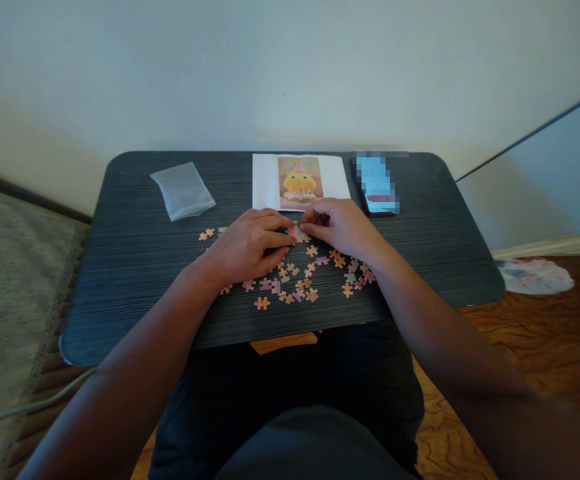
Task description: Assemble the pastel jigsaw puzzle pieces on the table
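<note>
item: small pink and pale-green patch of flat jigsaw pieces point(299, 233), centre of the frame, seemingly joined, on a dark, streaked, round-cornered table point(135, 267).

left hand point(250, 247): fingertips at the patch's left side; grip loosely curled, whether pinching cannot be told.

right hand point(343, 223): thumb and forefinger nearly together at the patch's right side; whether a piece is between them cannot be told.

risks: uneven pressure from the two hands could buckle the patch or pop a joint; a dragging left palm or right forearm could scatter the loose orange, pink and violet jigsaw pieces point(263, 303) (lower centre, some partly covered).

edges: the lowest orange piece lies nearest the table's front edge; a sweep downward could spill it.

room: widest at left and right of the frame; upward, tighter, bounded by a white printed sheet point(265, 180), with a clear plastic pouch point(183, 190) upper left and a lit-screen phone point(377, 180) upper right.
</note>
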Available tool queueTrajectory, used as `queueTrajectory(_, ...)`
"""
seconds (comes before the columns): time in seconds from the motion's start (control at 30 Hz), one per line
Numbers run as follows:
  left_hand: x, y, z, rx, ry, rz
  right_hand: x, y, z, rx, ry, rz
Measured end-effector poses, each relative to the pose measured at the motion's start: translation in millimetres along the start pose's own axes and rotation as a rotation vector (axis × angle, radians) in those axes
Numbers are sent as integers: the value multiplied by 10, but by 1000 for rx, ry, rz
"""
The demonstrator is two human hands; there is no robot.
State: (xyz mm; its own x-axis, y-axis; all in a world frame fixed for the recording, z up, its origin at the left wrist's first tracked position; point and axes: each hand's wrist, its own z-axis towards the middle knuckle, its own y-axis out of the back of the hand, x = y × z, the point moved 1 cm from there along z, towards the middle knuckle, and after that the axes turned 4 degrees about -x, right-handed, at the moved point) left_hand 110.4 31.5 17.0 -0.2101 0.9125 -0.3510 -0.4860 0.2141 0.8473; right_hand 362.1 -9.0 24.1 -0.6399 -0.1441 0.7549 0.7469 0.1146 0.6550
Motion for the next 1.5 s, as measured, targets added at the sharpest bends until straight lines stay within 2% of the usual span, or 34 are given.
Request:
queueTrajectory(0.2, -23, 3, 6, 28, 8, 37, -2, 23, -9, -7, -2, -15)
queueTrajectory(0.4, -59, 17, 16, 66, 5, 79, -55, 34, -19, 12, 13, 95)
queueTrajectory(0.57, -61, 16, 15, 77, -2, 96, -62, 14, -11, 11, -24, 94)
queueTrajectory(0.9, -58, 20, 17, 73, 5, 78, -81, 24, -8, 36, -19, 149)
queueTrajectory(1.5, -52, 15, 17, 68, 14, 56, -38, 46, 43, 88, -70, 111)
